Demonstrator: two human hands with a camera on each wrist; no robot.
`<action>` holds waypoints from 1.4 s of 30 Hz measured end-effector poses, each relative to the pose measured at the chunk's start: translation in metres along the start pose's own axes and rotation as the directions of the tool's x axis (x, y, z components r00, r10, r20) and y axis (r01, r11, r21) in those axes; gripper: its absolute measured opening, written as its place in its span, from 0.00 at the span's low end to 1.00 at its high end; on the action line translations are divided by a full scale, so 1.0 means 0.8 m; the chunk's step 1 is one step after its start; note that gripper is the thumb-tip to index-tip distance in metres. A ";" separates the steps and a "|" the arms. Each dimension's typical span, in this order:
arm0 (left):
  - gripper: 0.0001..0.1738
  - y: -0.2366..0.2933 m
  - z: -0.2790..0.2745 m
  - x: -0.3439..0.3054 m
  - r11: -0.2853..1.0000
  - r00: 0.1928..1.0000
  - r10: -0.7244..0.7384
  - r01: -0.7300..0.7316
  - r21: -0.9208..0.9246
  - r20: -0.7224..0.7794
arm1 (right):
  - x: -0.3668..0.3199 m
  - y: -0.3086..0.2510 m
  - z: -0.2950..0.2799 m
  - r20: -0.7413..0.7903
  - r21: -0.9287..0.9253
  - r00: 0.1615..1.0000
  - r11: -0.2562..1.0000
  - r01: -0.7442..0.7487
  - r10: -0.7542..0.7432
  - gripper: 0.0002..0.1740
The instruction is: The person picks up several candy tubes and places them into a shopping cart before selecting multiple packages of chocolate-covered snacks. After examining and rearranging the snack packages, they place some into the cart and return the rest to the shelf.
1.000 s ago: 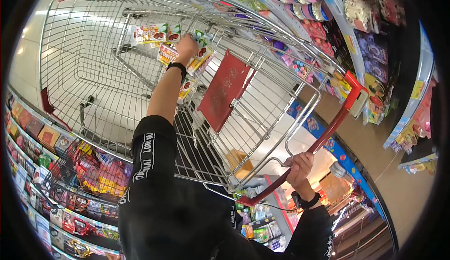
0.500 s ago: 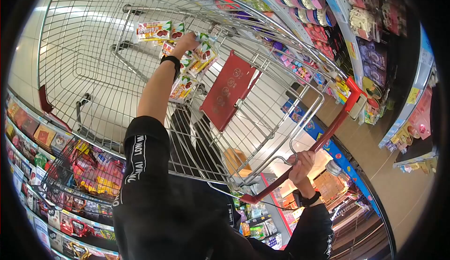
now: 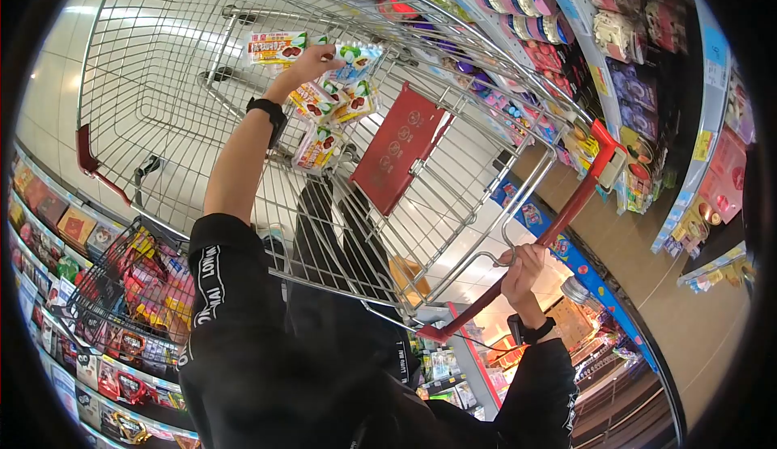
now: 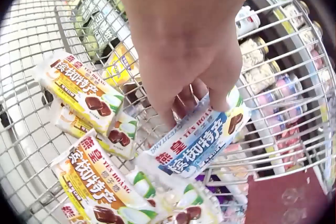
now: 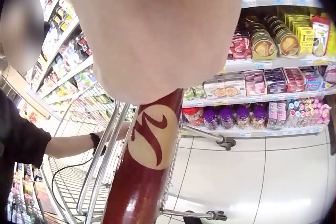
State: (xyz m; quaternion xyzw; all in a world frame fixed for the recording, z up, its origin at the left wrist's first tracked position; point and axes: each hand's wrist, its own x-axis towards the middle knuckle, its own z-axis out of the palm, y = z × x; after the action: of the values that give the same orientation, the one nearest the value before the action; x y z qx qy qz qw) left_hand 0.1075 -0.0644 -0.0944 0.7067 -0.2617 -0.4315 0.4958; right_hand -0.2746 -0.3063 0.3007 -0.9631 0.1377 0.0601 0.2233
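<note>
My left hand is inside the shopping cart, its thumb and fingers pinching a blue-and-white candy packet with pictures of dark sweets. Around it in the cart lie several similar packets with orange and yellow printing, among them one orange candy packet to the left and another orange packet below. The held packet overlaps the lower ones in the left wrist view. My right hand grips the red cart handle; in the right wrist view the handle runs down from under the hand.
A red folding panel stands at the cart's handle end. Store shelves with packaged goods line the right side. At the lower left, a wire basket of colourful packets hangs before another shelf. Tiled floor shows beneath the cart.
My left hand has shifted slightly up and left over the packets, and the blue-and-white candy packet now shows clearly in its fingers. My right hand stays on the handle.
</note>
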 end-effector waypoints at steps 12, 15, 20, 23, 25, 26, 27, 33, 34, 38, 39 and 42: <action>0.32 0.204 0.057 -0.083 0.820 0.767 0.008 0.362 -0.443 0.641 | -0.006 0.009 0.009 -0.140 0.107 0.989 0.992 0.064 -0.049 0.21; 0.27 0.272 0.130 -0.119 0.655 0.705 0.278 0.358 -0.665 0.653 | -0.008 0.011 0.004 -0.133 0.092 0.988 0.992 0.088 -0.075 0.20; 0.23 0.352 0.224 -0.169 0.651 0.789 0.505 -0.081 -0.754 0.351 | -0.024 -0.003 -0.002 -0.092 0.405 0.960 0.891 -0.206 0.264 0.26; 0.20 0.364 0.250 -0.191 0.717 0.798 0.422 -0.004 -0.697 0.430 | -0.020 -0.021 -0.011 0.018 0.225 0.955 0.929 -0.293 0.297 0.25; 0.20 0.369 0.257 -0.197 0.740 0.804 0.415 -0.026 -0.672 0.426 | -0.020 -0.045 -0.009 0.010 0.328 0.925 0.872 -0.362 0.380 0.21; 0.21 0.372 0.256 -0.199 0.734 0.803 0.411 -0.011 -0.679 0.432 | -0.020 -0.052 -0.009 -0.031 0.360 0.921 0.864 -0.353 0.389 0.20; 0.21 0.374 0.255 -0.200 0.734 0.803 0.410 -0.009 -0.679 0.433 | -0.022 -0.054 -0.008 -0.030 0.360 0.920 0.863 -0.354 0.390 0.20; 0.19 0.339 0.254 -0.158 0.599 0.925 0.330 -0.052 -0.799 0.187 | -0.053 -0.030 -0.003 -0.027 0.620 0.834 0.664 -0.419 0.551 0.17; 0.17 0.322 0.237 -0.136 0.559 0.957 0.262 -0.044 -0.828 0.126 | -0.050 -0.036 -0.005 -0.024 0.621 0.835 0.662 -0.419 0.550 0.17; 0.25 0.129 0.180 -0.035 0.996 0.954 0.089 -0.084 0.030 -0.286 | -0.049 -0.040 0.001 -0.190 0.623 0.781 0.688 -0.372 0.595 0.20; 0.30 0.087 0.162 -0.021 0.995 0.970 0.046 -0.022 0.102 -0.239 | -0.058 -0.027 0.011 -0.268 0.584 0.793 0.747 -0.318 0.547 0.21; 0.42 0.009 0.133 -0.004 0.957 0.992 0.018 0.017 0.288 -0.121 | -0.045 -0.035 0.019 -0.334 0.538 0.783 0.788 -0.298 0.525 0.25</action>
State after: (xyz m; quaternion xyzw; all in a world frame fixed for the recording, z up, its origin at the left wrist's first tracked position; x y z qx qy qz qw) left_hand 0.0137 -0.1148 -0.1011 0.7966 -0.2912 -0.3444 0.4026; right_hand -0.3014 -0.2671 0.3049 -0.8117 0.4104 -0.1586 0.3842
